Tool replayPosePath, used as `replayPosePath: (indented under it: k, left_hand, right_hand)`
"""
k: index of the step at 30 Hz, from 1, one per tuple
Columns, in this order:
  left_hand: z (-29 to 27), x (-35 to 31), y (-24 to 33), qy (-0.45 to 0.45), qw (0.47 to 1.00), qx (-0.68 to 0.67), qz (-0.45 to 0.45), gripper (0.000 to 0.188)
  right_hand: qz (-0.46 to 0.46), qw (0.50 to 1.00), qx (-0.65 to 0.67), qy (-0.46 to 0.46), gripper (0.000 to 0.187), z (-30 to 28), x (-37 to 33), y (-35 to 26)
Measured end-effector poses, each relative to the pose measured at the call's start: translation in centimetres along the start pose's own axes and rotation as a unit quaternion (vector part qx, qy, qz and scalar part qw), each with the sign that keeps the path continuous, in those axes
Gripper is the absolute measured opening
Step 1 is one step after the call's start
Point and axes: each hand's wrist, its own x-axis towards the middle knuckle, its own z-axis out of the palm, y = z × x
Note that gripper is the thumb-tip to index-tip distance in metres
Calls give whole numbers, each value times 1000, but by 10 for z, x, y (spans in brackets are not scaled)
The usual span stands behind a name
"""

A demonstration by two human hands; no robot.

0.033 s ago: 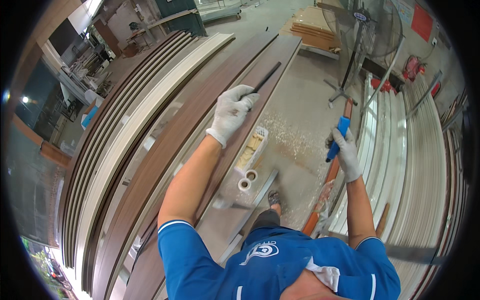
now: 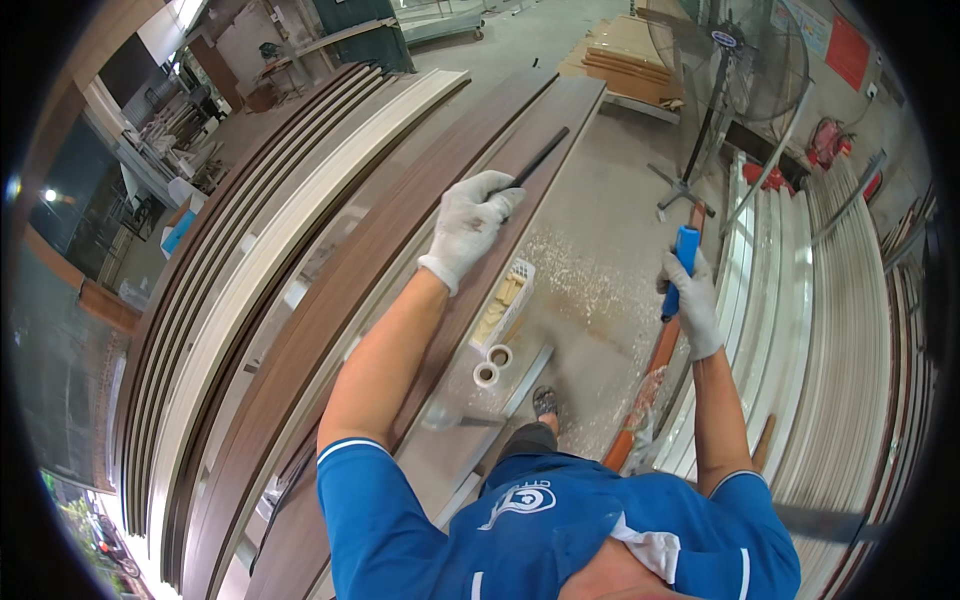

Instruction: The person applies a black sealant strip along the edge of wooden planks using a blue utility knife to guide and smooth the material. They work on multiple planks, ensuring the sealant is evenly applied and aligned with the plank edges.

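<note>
Dark strip (image 2: 540, 160) is pinched in the gloved left hand (image 2: 468, 225) over the brown board (image 2: 400, 250); right hand (image 2: 690, 300) fingers wrap a blue-handled tool (image 2: 680, 265). Seating the strip likely needs careful alignment.

change: none visible | hands, strip, blue-handled tool: same positions
</note>
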Motion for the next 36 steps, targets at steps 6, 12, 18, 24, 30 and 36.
replayPosePath:
  k: [6,12,18,24,30,36]
  left_hand:
    - [42,133,-18,-13,1000,27,-4,22]
    - [95,206,-33,-11,994,106,-1,23]
    - [142,280,-37,44,983,171,54,21]
    - [181,361,-30,71,981,179,-13,22]
    - [170,385,-54,125,953,256,106,19]
    - [154,395,-102,122,956,267,21,15]
  right_hand:
    - [-231,951,-201,31,27,31,144,-88]
    - [-367,895,-255,-9,32,29,264,-130]
    - [-335,866,-294,-225,34,25,411,-125]
    - [-345,825,-310,-323,20,8,535,-128]
    - [-401,767,-292,-406,18,28,601,-131]
    - [-328,780,-282,-452,20,63,651,-91]
